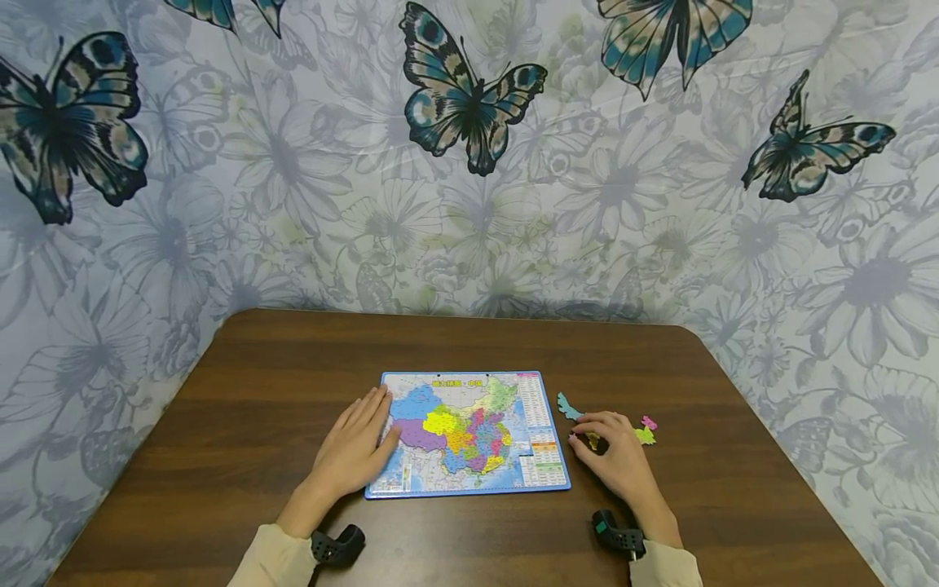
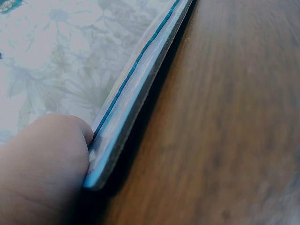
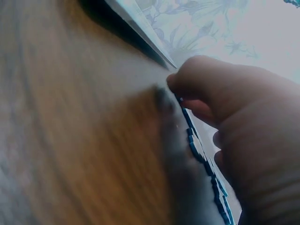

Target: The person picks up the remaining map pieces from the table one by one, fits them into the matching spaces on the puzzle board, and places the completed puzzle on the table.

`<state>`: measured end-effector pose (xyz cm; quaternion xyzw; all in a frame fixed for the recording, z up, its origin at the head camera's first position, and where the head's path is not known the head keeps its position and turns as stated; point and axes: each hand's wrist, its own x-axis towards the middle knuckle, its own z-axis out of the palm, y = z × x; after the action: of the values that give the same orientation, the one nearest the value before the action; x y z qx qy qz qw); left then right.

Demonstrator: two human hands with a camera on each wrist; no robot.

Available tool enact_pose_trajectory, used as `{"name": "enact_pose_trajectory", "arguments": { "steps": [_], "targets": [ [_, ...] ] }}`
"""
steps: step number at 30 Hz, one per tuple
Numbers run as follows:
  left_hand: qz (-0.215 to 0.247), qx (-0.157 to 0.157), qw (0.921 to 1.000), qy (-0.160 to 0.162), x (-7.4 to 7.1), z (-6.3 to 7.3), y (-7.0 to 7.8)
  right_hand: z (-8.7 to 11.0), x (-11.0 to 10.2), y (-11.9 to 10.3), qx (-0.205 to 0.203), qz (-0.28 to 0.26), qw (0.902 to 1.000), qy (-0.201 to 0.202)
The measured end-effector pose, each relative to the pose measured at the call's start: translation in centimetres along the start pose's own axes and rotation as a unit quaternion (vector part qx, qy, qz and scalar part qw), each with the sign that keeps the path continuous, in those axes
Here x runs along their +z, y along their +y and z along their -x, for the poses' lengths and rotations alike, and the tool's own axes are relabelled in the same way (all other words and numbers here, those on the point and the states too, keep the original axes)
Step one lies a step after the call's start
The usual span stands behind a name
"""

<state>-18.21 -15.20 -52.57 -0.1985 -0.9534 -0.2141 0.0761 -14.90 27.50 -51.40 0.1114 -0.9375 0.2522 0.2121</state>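
Observation:
A map puzzle board (image 1: 469, 481) with a blue border and brightly coloured regions lies on the wooden table. My left hand (image 1: 352, 444) rests along its left edge, fingers straight; in the left wrist view the thumb (image 2: 56, 159) lies over the board's corner. Right of the board, my right hand (image 1: 616, 448) is low over several loose puzzle pieces, thumb and fingers bent. A yellow piece (image 1: 592, 440) shows partly between thumb and forefinger; I cannot tell whether they pinch it. A light blue piece (image 1: 566, 408) lies just beyond the fingertips.
A yellow-green piece (image 1: 645, 436) and a pink piece (image 1: 649, 422) lie to the right of the right hand. Each wrist wears a black band with a camera (image 1: 339, 546). Behind the table (image 1: 469, 342) hangs a cloth printed with flowers and butterflies (image 1: 473, 98).

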Motion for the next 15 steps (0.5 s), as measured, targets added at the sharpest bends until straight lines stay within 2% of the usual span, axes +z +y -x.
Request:
{"name": "enact_pose_trajectory", "arguments": {
  "steps": [15],
  "targets": [
    [-0.002, 0.000, 1.0000, -0.002, -0.07, 0.07, 0.04, -0.86, 0.04, -0.71, 0.025, -0.036, 0.9989, 0.013]
  ]
}}
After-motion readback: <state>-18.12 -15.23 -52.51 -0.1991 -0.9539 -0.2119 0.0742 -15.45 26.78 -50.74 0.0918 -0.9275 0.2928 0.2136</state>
